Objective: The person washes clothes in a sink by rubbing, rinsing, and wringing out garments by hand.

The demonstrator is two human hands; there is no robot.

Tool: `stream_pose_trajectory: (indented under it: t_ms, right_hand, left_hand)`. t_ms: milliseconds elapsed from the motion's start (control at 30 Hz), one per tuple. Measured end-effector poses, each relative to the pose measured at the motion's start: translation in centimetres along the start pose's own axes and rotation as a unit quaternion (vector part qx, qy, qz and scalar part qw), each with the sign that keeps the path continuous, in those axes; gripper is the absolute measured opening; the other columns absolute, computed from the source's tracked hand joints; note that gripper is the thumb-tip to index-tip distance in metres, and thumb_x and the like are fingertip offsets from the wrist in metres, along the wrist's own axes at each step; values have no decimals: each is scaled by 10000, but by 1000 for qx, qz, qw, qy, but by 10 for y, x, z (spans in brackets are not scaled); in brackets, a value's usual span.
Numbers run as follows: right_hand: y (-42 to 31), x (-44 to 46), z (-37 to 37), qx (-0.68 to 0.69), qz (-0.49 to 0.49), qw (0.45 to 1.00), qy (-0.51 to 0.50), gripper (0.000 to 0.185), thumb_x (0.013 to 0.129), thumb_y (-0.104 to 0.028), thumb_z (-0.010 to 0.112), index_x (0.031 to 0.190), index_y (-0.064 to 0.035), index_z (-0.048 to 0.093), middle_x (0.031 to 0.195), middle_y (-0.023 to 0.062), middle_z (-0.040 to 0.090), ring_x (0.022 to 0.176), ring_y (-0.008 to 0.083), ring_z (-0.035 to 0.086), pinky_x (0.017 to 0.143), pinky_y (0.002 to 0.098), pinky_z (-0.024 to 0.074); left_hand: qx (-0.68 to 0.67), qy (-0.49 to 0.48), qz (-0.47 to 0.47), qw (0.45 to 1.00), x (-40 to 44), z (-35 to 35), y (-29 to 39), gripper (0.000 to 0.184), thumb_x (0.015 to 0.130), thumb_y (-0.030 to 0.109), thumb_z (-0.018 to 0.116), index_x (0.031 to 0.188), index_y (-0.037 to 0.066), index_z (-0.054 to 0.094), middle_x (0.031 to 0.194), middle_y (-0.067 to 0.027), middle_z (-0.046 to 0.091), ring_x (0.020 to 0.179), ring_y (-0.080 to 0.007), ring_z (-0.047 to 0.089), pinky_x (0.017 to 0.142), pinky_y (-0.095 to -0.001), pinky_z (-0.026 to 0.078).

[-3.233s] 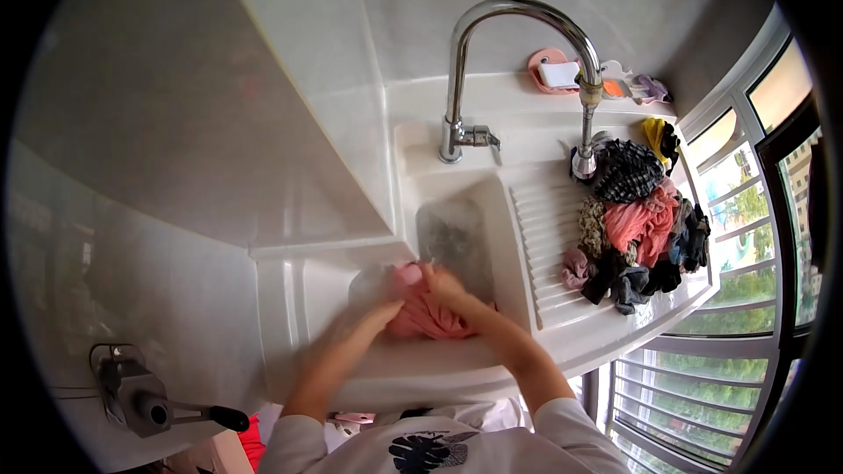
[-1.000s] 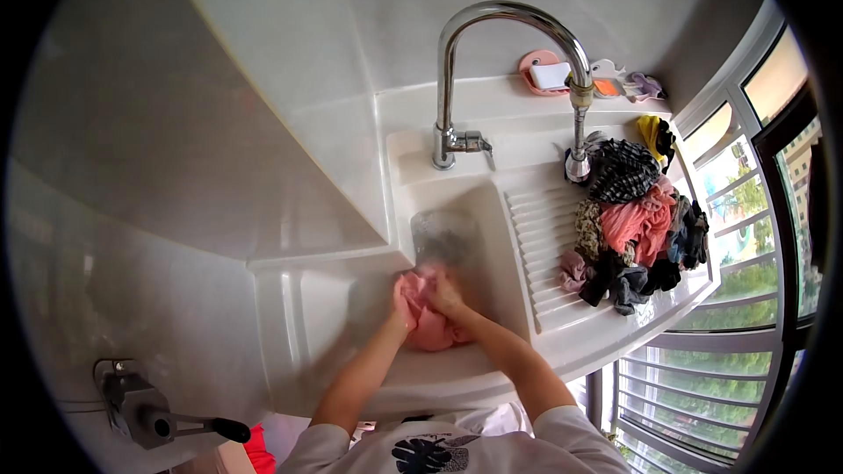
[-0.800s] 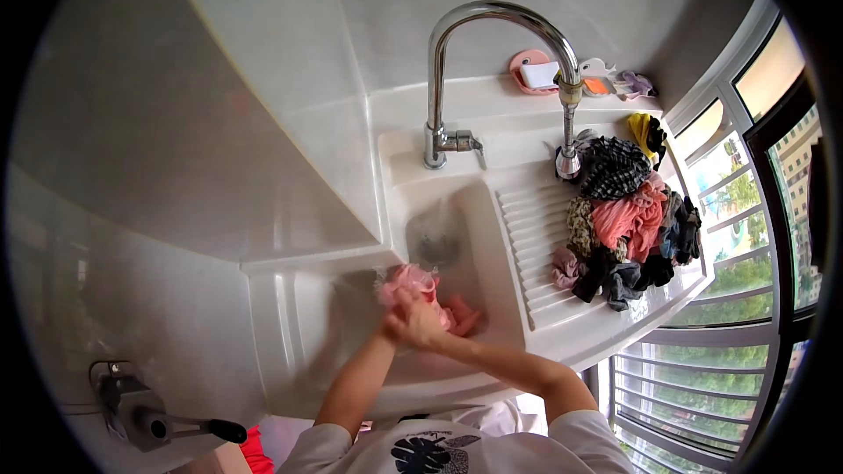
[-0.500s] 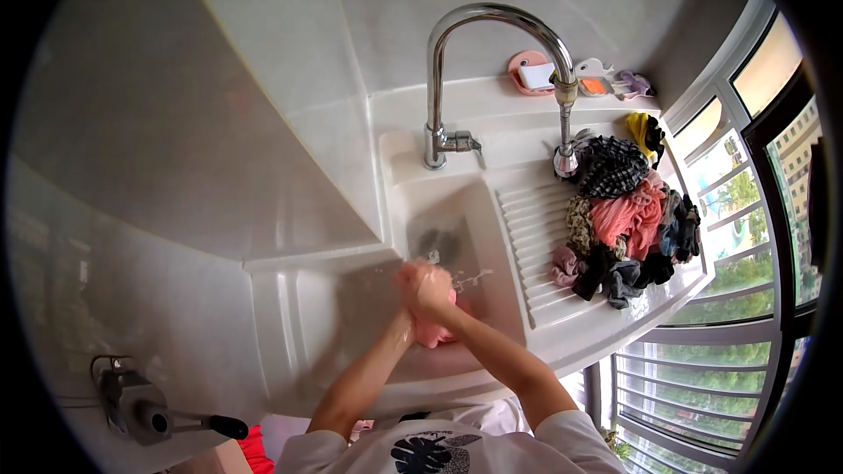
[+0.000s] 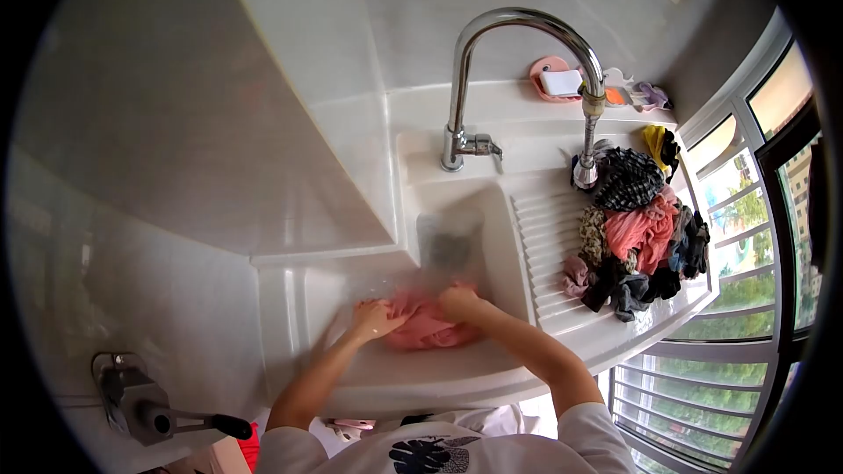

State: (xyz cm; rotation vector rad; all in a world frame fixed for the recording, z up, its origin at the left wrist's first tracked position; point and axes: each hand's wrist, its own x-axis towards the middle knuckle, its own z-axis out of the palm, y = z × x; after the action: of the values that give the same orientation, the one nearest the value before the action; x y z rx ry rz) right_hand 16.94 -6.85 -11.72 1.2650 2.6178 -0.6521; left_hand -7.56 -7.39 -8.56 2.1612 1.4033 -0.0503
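Wet pink cloth [image 5: 426, 326] is spread between my two hands at the front of the white sink basin [image 5: 502, 237]. My left hand [image 5: 376, 319] grips its left end, fingers closed on the fabric. On the right end, my right hand [image 5: 458, 303] is closed on the cloth too. The fabric's upper part is blurred, with small splashes of water near it. Behind the cloth, the basin's dark bottom shows through cloudy water [image 5: 450, 241].
A chrome faucet [image 5: 458, 88] arches over the ribbed washboard [image 5: 549, 250]. Piled clothes [image 5: 641, 228] lie on the right side. White soap [image 5: 562, 82] in a pink dish sits on the back ledge. A dark handle device [image 5: 145, 408] is mounted at lower left; windows stand at right.
My hands were together, bunching the pink cloth; they are now apart, with the cloth stretched out between them. The whole view has shifted slightly.
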Motion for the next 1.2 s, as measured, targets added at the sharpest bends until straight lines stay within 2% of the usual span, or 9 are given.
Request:
stream_pose_trajectory:
  t_ms: [67,200,267,500,700,933,1033,1100,1200]
  right_hand:
    - [-3,5,-41,190,230,949,-103,319,802,-330,545,1038,-131,624,968,102,661,989,338,607,858,487,439]
    - [11,18,12,116,327,938,21,378,827,-391,533,1069,-122,639,1038,136,647,1007,342,602,805,472,479]
    - [14,21,29,103,346,927,-99,471,825,-456,529,1131,-111,622,1109,152,627,1017,356,596,842,478,466]
    - [38,-8,74,160,189,957,-149,532,791,-501,534,1125,-101,637,1153,156,609,1087,342,564,905,434,443]
    - [22,-31,20,107,204,954,-190,525,752,-496,557,1018,-57,666,1022,196,639,973,334,611,847,419,477]
    - [24,-69,-14,307,273,911,29,411,702,-299,637,1011,-27,632,938,214,643,843,336,629,726,390,512]
    - [6,-90,-55,281,238,929,-28,411,713,-252,639,1054,-27,594,905,195,649,768,329,634,682,382,515]
    - [5,-94,-80,263,207,934,-123,416,730,-241,630,1090,-39,577,944,192,643,777,329,630,674,377,515]
    - [14,-86,-74,467,176,857,-128,339,788,-221,593,1086,-61,574,1011,173,625,827,314,628,639,375,520]
  left_hand:
    - [-9,-9,-64,998,5,-11,8,314,746,362,670,704,66,575,1001,-146,623,906,-320,585,810,-413,425]
    - [-115,68,-112,985,23,5,30,314,788,347,628,919,72,552,974,-172,628,805,-383,607,768,-450,453]
    - [-98,61,-114,987,33,41,14,303,795,289,618,995,86,516,984,-174,617,838,-388,599,760,-458,457]
    - [-159,86,87,980,7,54,-13,306,788,45,530,1078,141,542,1149,-161,535,951,-383,570,794,-436,473]
    - [-13,76,39,996,-17,7,20,221,800,95,536,919,150,714,1220,-111,513,1039,-324,539,833,-423,449]
    - [41,99,103,989,-53,-39,39,229,833,108,506,952,95,702,1279,-110,482,997,-288,572,840,-427,444]
    - [88,40,117,988,-65,-39,22,241,811,64,522,1003,52,667,1089,-147,596,947,-304,575,825,-380,442]
    - [-338,-193,10,921,-56,-24,-6,269,787,15,521,1022,39,649,994,-152,626,928,-343,580,770,-405,468]
    - [-313,-237,-31,919,-26,-28,-13,321,750,-50,484,1025,28,631,779,-164,624,899,-377,580,750,-390,485]
